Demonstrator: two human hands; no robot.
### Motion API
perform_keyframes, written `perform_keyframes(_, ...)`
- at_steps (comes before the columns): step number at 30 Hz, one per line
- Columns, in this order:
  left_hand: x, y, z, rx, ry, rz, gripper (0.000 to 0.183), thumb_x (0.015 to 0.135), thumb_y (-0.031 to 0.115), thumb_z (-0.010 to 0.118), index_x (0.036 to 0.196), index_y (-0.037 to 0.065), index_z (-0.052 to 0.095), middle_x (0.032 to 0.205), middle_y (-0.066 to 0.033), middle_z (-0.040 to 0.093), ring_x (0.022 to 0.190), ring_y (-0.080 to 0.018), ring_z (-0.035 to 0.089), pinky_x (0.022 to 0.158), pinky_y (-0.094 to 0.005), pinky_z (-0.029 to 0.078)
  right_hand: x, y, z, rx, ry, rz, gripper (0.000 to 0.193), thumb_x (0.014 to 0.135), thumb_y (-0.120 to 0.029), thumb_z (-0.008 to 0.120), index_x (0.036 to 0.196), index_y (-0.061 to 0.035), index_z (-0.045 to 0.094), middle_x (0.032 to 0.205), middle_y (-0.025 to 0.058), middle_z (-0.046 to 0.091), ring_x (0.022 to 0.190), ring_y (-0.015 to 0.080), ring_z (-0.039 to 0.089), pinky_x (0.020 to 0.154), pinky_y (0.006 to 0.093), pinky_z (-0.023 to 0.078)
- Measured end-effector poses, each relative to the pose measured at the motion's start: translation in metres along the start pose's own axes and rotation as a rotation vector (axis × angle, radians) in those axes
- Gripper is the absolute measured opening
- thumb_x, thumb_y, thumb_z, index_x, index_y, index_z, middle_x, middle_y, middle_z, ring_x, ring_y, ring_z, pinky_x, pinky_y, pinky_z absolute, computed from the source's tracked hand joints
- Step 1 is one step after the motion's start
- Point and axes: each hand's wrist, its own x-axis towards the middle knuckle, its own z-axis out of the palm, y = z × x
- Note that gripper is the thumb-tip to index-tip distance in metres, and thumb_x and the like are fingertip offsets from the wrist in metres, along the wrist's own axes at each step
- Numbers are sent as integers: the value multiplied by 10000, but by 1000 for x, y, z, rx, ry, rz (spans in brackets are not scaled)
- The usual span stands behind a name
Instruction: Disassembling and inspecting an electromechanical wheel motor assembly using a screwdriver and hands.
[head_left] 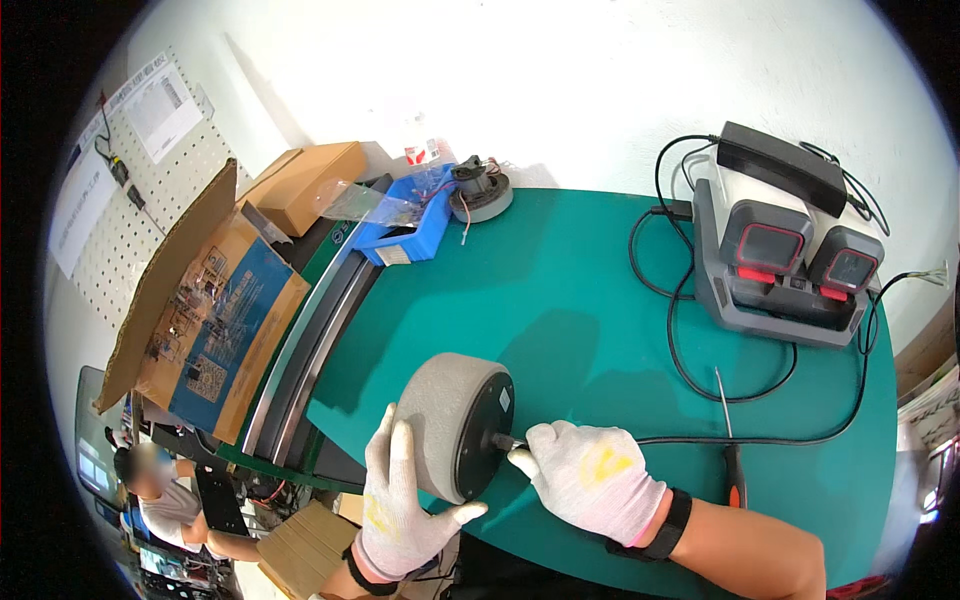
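The head view shows a grey wheel (432, 415) at the near side of the green tabletop (560, 270), tilted so its black hub face (484, 440) turns toward the person's right; whether it rests on the surface cannot be told. The gloved left hand (395, 515) is spread against it, fingers along the tread, thumb reaching out beneath the lower edge. The gloved right hand (590, 472) pinches the short shaft (508, 442) at the hub between thumb and fingers. A black cable (745, 441) runs rightward from behind this hand, crossing a screwdriver (736, 475) that lies near the right forearm. Beyond stands a charger (780, 310) bearing two batteries. At the tabletop's far left, a motor (481, 193) sits beside a blue bin (425, 228), and a carton (225, 325) stands farther left.
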Motion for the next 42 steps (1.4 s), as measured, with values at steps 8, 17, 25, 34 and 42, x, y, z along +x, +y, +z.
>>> perform_keyframes(8, -29, 5, 18, -96, 199, -169, 1200, 767, 642, 838, 1557, -73, 285, 1520, -421, 344, 1310, -571, 506, 1038, -565, 518, 7, -9, -3, 48, -36, -37, 202, 985, -273, 691, 945, -79, 653, 762, 101, 674, 680, 331, 693, 598, 434, 535)
perform_keyframes(17, -21, -21, 21, -213, 205, 78, 1205, 777, 654, 821, 1637, 32, 250, 1535, -413, 382, 1318, -569, 533, 1049, -562, 514, 9, -33, -6, -301, -106, -123, 471, 834, -144, 753, 1265, -15, 615, 1000, 113, 650, 908, 307, 688, 771, 425, 547)
perform_keyframes(25, -16, -67, 24, -367, 132, 8, 1254, 747, 718, 801, 1585, -68, 299, 1500, -378, 463, 1336, -524, 540, 1111, -546, 467, 38, -46, 11, -448, -243, 109, 139, 869, -163, 640, 938, -57, 582, 791, 113, 651, 693, 309, 714, 611, 448, 551)
perform_keyframes(34, 1, -117, 43, -194, 144, -69, 993, 846, 780, 638, 1359, -67, 570, 1350, -242, 600, 1273, -448, 563, 1092, -545, 432, 76, -16, 14, -380, -206, 225, 229, 861, -333, 708, 872, -105, 721, 759, 155, 732, 729, 384, 727, 645, 474, 571)
perform_keyframes(42, 2, -126, 52, -221, 116, -78, 785, 890, 637, 704, 1284, -36, 621, 1299, -215, 619, 1239, -445, 570, 1059, -555, 446, 135, 22, 9, -600, -308, 338, 129, 801, -210, 722, 835, -101, 781, 808, 174, 750, 809, 382, 751, 726, 463, 605)
